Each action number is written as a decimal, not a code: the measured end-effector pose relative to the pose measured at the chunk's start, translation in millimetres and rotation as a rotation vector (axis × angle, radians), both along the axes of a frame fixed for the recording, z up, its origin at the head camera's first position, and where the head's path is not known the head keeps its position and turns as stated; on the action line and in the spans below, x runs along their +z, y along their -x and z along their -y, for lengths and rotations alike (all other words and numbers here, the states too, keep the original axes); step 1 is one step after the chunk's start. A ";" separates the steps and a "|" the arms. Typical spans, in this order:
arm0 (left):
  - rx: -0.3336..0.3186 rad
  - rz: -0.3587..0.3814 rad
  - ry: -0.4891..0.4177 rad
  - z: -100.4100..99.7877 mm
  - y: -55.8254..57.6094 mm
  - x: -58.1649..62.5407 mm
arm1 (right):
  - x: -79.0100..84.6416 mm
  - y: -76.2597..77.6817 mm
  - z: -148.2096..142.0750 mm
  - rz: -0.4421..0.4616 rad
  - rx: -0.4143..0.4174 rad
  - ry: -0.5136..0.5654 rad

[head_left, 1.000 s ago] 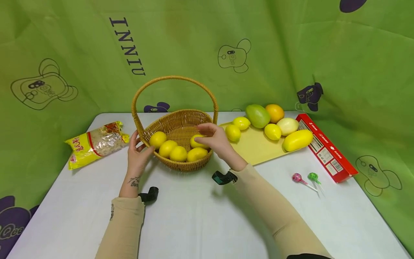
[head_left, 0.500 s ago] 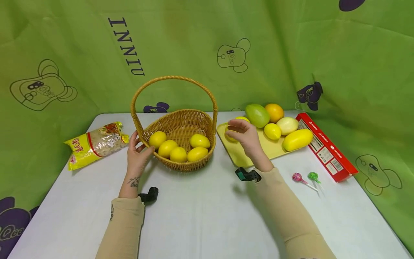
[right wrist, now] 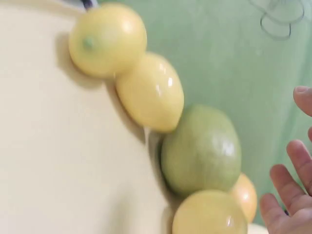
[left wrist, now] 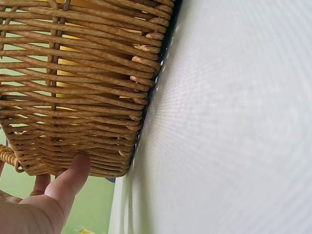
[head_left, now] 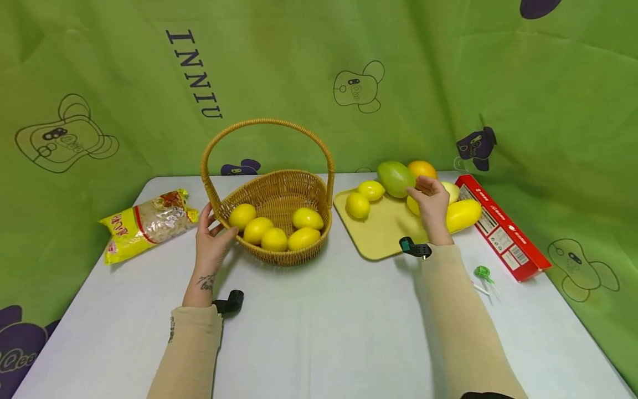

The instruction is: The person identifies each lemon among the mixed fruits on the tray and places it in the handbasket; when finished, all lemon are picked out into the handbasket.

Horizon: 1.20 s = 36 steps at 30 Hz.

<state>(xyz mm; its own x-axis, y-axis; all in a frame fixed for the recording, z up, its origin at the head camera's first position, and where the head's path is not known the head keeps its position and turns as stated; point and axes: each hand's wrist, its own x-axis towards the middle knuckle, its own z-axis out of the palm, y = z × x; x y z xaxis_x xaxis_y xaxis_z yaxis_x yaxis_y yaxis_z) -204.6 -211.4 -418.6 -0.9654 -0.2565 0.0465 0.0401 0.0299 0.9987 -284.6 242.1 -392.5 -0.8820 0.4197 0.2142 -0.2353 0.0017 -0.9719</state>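
My left hand (head_left: 211,241) holds the left end of the wicker basket (head_left: 289,191), just below its tall handle. In the left wrist view its thumb (left wrist: 73,180) presses the woven side, and the other fingers go behind the end. Several yellow lemons (head_left: 274,239) lie in the basket. Over the right part of the yellow tray (head_left: 381,244), my right hand (head_left: 435,206) hovers with fingers apart and nothing in them. It partly hides a lemon (head_left: 412,205). Beside it are a green mango-like fruit (right wrist: 202,151), an orange fruit (head_left: 422,169), a pale yellow fruit (head_left: 453,191) and a long yellow fruit (head_left: 464,215).
Two more lemons (head_left: 358,205) sit at the tray's left side. A yellow snack bag (head_left: 154,224) lies left of the basket. Right of the tray is a long red box (head_left: 505,230), with a green lollipop (head_left: 483,272) in front and another lollipop's stick (head_left: 480,288) showing.
My right hand has left the basket, where it was at a lemon, and moved right over the tray to the fruit there. The left hand and basket have stayed in place.
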 end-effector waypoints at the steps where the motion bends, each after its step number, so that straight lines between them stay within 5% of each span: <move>1: 0.000 0.000 0.000 -0.1 -0.2 0.0 | -1.2 1.8 -3.0 0.012 -0.018 -0.003; 10: -0.001 -0.012 -0.007 -1.0 -0.7 0.9 | -11.1 8.7 -10.7 0.124 -0.091 -0.025; 26: 0.014 -0.015 -0.003 0.3 -0.4 0.5 | -30.9 10.3 2.9 0.314 -0.231 -0.270; 36: 0.007 -0.015 0.005 -1.1 -1.3 1.6 | -37.6 6.0 4.7 0.344 -0.228 -0.185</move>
<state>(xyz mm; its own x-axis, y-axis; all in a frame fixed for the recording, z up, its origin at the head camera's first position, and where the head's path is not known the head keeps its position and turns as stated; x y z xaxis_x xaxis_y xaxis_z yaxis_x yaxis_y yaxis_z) -203.3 -210.3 -417.0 -0.9629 -0.2626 0.0622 0.0548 0.0353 0.9979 -290.5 237.4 -430.2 -0.8042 0.5941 0.0140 0.1285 0.1968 -0.9720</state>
